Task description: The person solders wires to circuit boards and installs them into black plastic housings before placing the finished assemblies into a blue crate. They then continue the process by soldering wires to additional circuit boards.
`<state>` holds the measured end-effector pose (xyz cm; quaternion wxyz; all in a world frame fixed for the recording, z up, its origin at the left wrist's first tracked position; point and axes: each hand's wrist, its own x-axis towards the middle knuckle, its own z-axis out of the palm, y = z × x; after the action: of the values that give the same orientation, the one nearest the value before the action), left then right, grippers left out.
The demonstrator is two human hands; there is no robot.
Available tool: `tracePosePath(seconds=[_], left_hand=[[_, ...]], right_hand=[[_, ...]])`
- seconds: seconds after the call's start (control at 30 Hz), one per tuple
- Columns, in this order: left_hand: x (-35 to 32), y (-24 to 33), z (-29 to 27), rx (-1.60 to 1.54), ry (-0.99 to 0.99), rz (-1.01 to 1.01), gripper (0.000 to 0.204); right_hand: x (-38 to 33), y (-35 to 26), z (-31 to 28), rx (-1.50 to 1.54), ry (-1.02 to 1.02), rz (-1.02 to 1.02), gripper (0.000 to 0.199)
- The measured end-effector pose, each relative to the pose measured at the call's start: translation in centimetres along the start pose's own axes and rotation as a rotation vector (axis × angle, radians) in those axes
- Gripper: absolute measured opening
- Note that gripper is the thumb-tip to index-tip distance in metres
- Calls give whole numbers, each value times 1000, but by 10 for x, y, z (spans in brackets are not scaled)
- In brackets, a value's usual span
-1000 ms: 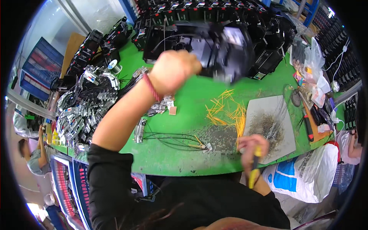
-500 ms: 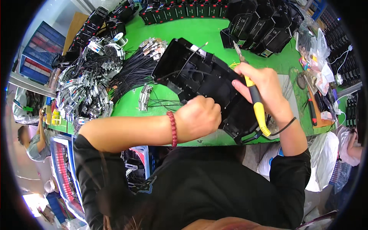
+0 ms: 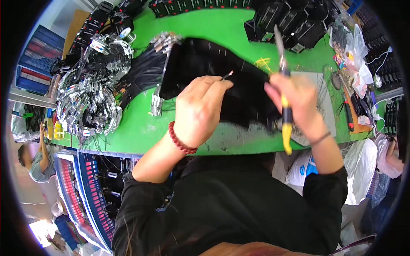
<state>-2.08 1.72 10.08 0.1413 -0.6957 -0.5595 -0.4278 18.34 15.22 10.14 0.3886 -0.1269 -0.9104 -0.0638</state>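
Observation:
A black plastic housing (image 3: 245, 91) lies tilted on the green bench in front of me, its open inner side up and smeared by motion. Over its near edge, my left hand (image 3: 198, 109) pinches a thin black cable (image 3: 227, 76), whose bare, reddish end sticks out past the fingertips. To the right, my right hand (image 3: 299, 96) is blurred but wrapped round the yellow and black handle of a soldering iron (image 3: 287, 117). The iron's metal tip points away from me, above the bench and apart from the cable.
At the left lie a heap of silvery connector pieces (image 3: 92, 91) and a bundle of black cables (image 3: 143, 66). A solder spool (image 3: 127, 35) stands behind them. Stacked black housings (image 3: 294, 25) fill the back right. A grey mat (image 3: 322, 98) and plastic bags (image 3: 356, 55) are at the right.
My left hand has come up from the housing's near edge and turned, now with the cable end in its fingers. The iron has swung more upright. The housing has shifted slightly left.

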Motion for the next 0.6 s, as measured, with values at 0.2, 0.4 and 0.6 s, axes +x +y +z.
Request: tracePosePath(seconds=[0.2,0.4,0.6], left_hand=[[-33,-4,37,-152,-114,-140,45],[-76,-7,60,-256,-291,-250,14],[-80,-7,69,-244,-271,-365,5]], right_hand=[[28,59,74,-40,184,-289,18],[5,51,100,21,130,-400,18],[-39,16,79,351,204,0,38]])
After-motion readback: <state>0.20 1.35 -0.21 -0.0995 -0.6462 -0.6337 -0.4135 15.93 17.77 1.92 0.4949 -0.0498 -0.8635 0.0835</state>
